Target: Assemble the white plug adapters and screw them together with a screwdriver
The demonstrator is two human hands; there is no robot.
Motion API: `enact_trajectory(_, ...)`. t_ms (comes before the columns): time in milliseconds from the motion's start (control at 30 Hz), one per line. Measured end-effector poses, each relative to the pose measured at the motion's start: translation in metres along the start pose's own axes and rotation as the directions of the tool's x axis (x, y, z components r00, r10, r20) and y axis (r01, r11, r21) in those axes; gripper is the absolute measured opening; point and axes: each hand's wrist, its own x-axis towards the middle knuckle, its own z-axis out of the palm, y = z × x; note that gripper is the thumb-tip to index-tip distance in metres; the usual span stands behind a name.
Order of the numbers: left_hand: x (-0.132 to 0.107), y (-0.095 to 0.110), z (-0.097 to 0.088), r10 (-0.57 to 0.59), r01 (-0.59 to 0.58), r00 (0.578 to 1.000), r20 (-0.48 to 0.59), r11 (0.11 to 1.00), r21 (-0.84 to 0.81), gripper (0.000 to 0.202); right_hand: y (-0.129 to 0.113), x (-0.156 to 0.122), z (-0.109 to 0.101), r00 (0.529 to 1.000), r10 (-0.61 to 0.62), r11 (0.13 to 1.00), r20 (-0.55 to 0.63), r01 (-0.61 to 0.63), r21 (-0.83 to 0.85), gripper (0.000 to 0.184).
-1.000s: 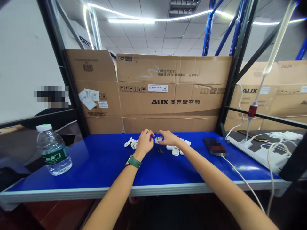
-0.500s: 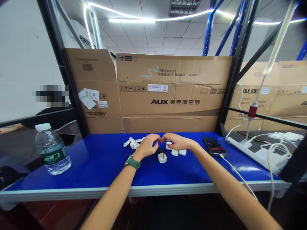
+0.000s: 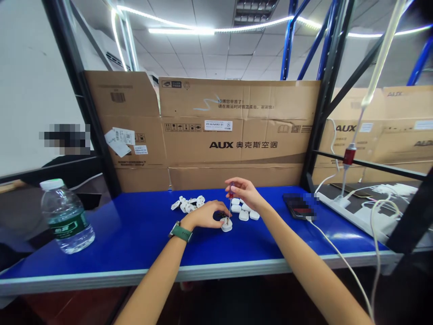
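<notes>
holding white plug (image 3: pixel 226 225) with left hand (image 3: pixel 204 215); right hand (image 3: pixel 246 191) holds upright screwdriver (image 3: pixel 230 205), apparently.

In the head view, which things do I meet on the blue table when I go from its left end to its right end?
Water bottle → loose white plug parts → left hand → white plug in its grip → right hand gripping a screwdriver → phone → power strip.

Blue bench (image 3: pixel 135 246), lightly loaded.
Water bottle (image 3: pixel 66 216) is stood at 9 o'clock, plug parts (image 3: pixel 188 204) piled at 12, white plug (image 3: pixel 226 226) just nearer, phone (image 3: pixel 297 206) at 2.
</notes>
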Motion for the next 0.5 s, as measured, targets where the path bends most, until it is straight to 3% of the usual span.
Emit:
enact_trajectory(300, -0.001, 0.003, -0.001, -0.055, 0.057, 0.994, 0.097, 0.998, -0.024, 0.042, 0.004, -0.006, 0.010, 0.990, 0.004, 0.988, 0.141, 0.018, -0.151, 0.035)
enact_trajectory(500, 0.004, 0.003, 0.008, -0.126, 0.125, 0.990, 0.062, 0.992, 0.019, 0.042, 0.008, -0.005, 0.011, 0.988, -0.023, 0.987, 0.156, 0.047, -0.154, 0.036)
